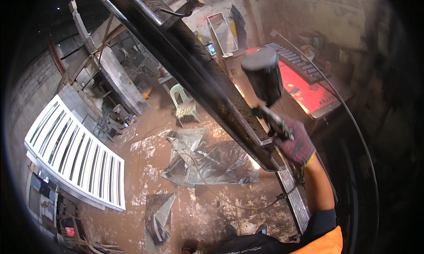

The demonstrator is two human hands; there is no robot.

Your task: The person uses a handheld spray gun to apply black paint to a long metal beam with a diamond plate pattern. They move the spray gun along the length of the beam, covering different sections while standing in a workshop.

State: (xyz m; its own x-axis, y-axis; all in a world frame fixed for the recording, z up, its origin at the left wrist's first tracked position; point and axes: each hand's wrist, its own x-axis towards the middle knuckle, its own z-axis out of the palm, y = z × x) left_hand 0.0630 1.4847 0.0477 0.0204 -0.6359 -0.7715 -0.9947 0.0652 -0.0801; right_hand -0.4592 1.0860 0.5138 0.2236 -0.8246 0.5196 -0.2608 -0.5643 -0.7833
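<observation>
In my right hand (296, 143), which wears a dark knitted glove with a yellow cuff, is a spray gun (277, 124). Its dark cup (263, 77) with a pale lid rises above the gun. Fingers are wrapped round the grip. Close to its left, a long glossy black metal piece (190, 73) slants from the top of the view down toward my hand. The gun is near its lower end; I cannot tell whether they touch. At the lower edge, a small dark reddish shape (190, 245) looks like my gloved left hand, its fingers unclear.
A white slatted panel (75, 152) leans at the left. Plastic sheeting (212, 159) and a hose (207, 188) lie on the stained floor. A pale green chair (183, 104) stands beyond. A red panel (304, 88) lies at the right, near a curving hose (353, 117).
</observation>
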